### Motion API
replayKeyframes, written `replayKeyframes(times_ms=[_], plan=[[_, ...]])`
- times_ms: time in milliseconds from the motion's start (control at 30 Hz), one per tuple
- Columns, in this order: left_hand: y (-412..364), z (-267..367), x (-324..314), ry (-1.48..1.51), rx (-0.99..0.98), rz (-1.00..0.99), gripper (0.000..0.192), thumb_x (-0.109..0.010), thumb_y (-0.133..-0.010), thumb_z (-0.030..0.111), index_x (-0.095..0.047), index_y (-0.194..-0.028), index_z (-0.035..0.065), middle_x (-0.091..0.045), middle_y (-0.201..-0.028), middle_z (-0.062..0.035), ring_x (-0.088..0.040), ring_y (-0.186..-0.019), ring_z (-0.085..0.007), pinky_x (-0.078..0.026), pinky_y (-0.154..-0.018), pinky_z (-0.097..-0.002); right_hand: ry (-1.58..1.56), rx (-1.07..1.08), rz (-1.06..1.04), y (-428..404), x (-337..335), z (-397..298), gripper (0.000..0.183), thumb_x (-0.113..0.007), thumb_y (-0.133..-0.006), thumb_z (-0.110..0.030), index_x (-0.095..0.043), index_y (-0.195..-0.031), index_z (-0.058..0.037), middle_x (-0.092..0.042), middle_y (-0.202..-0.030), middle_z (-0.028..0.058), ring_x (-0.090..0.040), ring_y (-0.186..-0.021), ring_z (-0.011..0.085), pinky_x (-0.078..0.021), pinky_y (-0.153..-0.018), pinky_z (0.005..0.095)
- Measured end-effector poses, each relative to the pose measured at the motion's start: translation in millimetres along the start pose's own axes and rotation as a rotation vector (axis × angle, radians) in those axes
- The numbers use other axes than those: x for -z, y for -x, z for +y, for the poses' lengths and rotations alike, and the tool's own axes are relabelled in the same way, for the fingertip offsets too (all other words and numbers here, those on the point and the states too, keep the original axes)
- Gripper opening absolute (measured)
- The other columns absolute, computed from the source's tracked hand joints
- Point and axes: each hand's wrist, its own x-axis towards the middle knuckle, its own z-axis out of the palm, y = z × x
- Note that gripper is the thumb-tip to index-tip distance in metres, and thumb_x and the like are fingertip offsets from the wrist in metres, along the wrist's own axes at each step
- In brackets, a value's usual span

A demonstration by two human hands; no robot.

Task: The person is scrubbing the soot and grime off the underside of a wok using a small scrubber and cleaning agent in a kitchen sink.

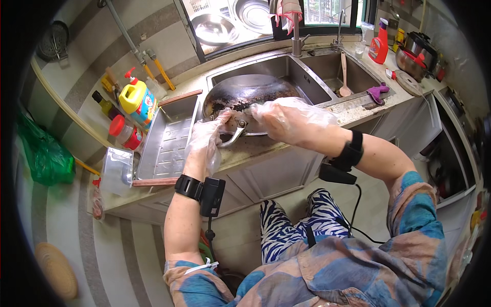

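A wok (pixel 249 86) lies tilted over the left sink basin, its dark, scorched underside facing up and its metal loop handle (pixel 234 135) pointing towards me. My left hand (pixel 209 132), in a clear plastic glove, grips the wok's rim just left of that handle, with the thumb on the outer surface. My right hand (pixel 282 118), gloved likewise, has its fingers curled against the wok's near side. Whether something is tucked under those fingers is hidden. Bare, paler metal shows between the two hands.
The right basin (pixel 322 73) holds a wooden-looking brush (pixel 344 86). A purple cloth (pixel 378 93) lies on the counter edge, near a red spray bottle (pixel 379 42). On the left are a metal drain tray (pixel 168 142) and a yellow detergent jug (pixel 138 99). A cabinet door (pixel 420 122) stands ajar.
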Motion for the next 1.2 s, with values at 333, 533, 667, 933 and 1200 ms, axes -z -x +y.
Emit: replayKeyframes(times_ms=[333,533,667,933,1200], plan=[[-3,2,1,-0.011,0.059,0.020,0.033,-0.084,-0.078,0.035,-0.069,-0.074,0.0056,-0.053,-0.054,0.0052,-0.032,-0.041,-0.0041,-0.023,-0.040,-0.0259,-0.160,-0.065,0.115,-10,6,2,0.025,-0.050,-0.087,-0.009,-0.057,-0.111,-0.0022,-0.054,-0.077,0.0114,-0.056,-0.065,0.0291,-0.0479,-0.059,0.0379],[0,-1,-3,0.110,0.002,0.002,0.045,-0.086,-0.073,0.047,-0.067,-0.067,0.0058,-0.043,-0.050,0.0066,-0.030,-0.043,-0.0063,-0.018,-0.043,-0.0281,-0.356,-0.109,0.032,-34,1,-4,0.024,-0.050,-0.085,-0.006,-0.058,-0.107,-0.0015,-0.061,-0.082,0.0145,-0.062,-0.069,0.0333,-0.0499,-0.059,0.0435],[4,4,-5,-0.001,0.040,0.046,0.044,-0.085,-0.074,0.046,-0.067,-0.070,0.0069,-0.044,-0.051,0.0069,-0.031,-0.042,-0.0058,-0.020,-0.042,-0.0274,-0.127,0.070,0.341,-7,-22,10,0.032,-0.054,-0.082,-0.003,-0.055,-0.114,0.0007,-0.059,-0.089,0.0150,-0.061,-0.077,0.0312,-0.0487,-0.064,0.0418],[-16,-15,2,0.088,0.059,-0.025,0.035,-0.083,-0.078,0.039,-0.070,-0.075,0.0071,-0.049,-0.051,0.0046,-0.035,-0.041,-0.0056,-0.024,-0.041,-0.0262,-0.207,-0.041,0.295,-9,-14,7,0.006,-0.049,-0.089,-0.015,-0.052,-0.091,-0.0100,-0.054,-0.074,0.0115,-0.059,-0.068,0.0338,-0.0497,-0.063,0.0441],[4,6,-2,0.041,0.053,-0.053,0.028,-0.082,-0.081,0.032,-0.072,-0.079,0.0058,-0.057,-0.058,0.0048,-0.033,-0.046,-0.0034,-0.025,-0.043,-0.0244,-0.048,0.024,0.240,-20,-9,5,0.024,-0.052,-0.086,-0.004,-0.057,-0.110,-0.0016,-0.059,-0.080,0.0140,-0.060,-0.071,0.0335,-0.0487,-0.061,0.0409]])
